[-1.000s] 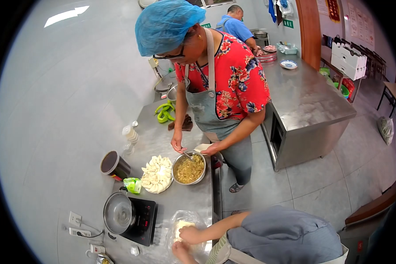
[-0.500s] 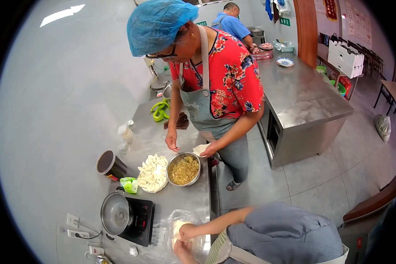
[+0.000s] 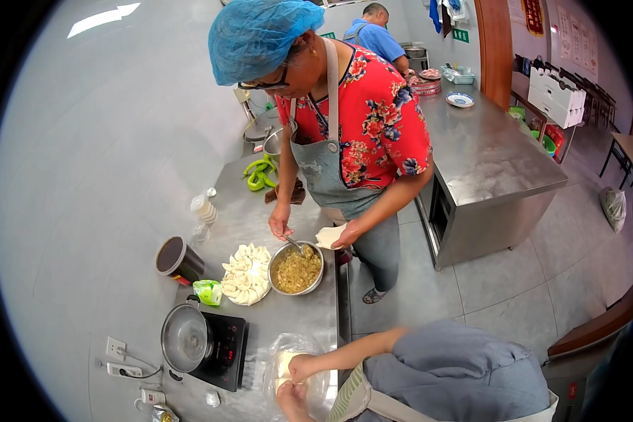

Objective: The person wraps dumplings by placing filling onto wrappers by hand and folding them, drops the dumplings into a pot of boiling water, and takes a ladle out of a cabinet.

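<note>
At the bottom of the head view, my right hand (image 3: 303, 368) and my left hand (image 3: 291, 395) meet over a clear plastic bag (image 3: 318, 344). Both have their fingers closed at the edge of pale dumpling wrappers (image 3: 286, 361) lying in the bag. The fingertips partly hide where they grip. Across the table, a co-worker holds a spoon (image 3: 293, 243) in a metal bowl of filling (image 3: 295, 273). A single wrapper (image 3: 330, 236) lies in the co-worker's other hand. Beside the bowl, folded dumplings (image 3: 246, 276) are arranged in a ring.
A glass-lidded pot (image 3: 187, 338) sits by a black induction cooker (image 3: 225, 350) to the left of my hands. Behind are a dark tub (image 3: 178, 259), a green packet (image 3: 207, 292) and green peppers (image 3: 260, 172). Another person works at a second steel counter (image 3: 485, 148).
The co-worker's spoon now shows clearly in the filling, and the co-worker's wrapper has shifted slightly right. My hands stay at the wrappers with little movement.
</note>
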The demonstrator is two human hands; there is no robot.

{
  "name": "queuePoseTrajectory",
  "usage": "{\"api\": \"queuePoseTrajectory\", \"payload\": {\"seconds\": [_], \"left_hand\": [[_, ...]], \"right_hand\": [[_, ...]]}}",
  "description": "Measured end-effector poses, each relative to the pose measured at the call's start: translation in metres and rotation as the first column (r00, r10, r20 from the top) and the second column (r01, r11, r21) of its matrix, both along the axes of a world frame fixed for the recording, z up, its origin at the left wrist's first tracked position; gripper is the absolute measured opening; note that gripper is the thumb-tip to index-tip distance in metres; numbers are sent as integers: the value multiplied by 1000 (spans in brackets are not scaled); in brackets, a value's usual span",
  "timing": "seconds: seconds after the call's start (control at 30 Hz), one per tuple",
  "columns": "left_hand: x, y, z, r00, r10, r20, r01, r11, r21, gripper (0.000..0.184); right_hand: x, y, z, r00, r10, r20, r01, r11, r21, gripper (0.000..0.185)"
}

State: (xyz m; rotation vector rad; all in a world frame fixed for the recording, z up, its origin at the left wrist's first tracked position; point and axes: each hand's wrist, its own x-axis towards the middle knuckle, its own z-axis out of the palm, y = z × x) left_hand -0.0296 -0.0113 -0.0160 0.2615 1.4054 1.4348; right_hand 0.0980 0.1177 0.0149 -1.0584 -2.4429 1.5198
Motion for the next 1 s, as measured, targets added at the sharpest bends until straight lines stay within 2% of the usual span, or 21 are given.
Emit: {"api": "queuePoseTrajectory", "payload": {"seconds": [0.23,0.4,0.53,0.6,0.77,0.87,0.93,1.0], "left_hand": [[-2,2,-10,1000,-19,20,18,997,71,7],[-3,0,-19,996,-9,-88,16,997,82,5],[9,1,0,994,13,-110,-7,999,51,4],[8,1,0,987,-1,-158,8,999,41,4],[6,-1,-4,990,2,-142,5,999,52,2],[6,4,-5,989,16,-146,-8,998,60,5],[7,3,-2,985,22,-168,-15,999,42,7],[8,7,5,982,26,-187,-22,999,23,8]], "right_hand": [[-1,5,-16,997,11,-80,-15,999,-41,18],[-6,2,-22,997,-3,-74,2,1000,-3,18],[-8,2,-32,995,-7,-98,6,1000,-15,16],[-11,3,-38,995,3,-95,-6,1000,-26,16],[-13,5,-37,998,47,-36,-49,997,-56,16],[-8,8,-34,994,57,-96,-57,998,2,14],[-8,9,-38,977,85,-195,-80,996,31,12],[-2,12,-28,964,106,-245,-116,993,-26,11]]}}
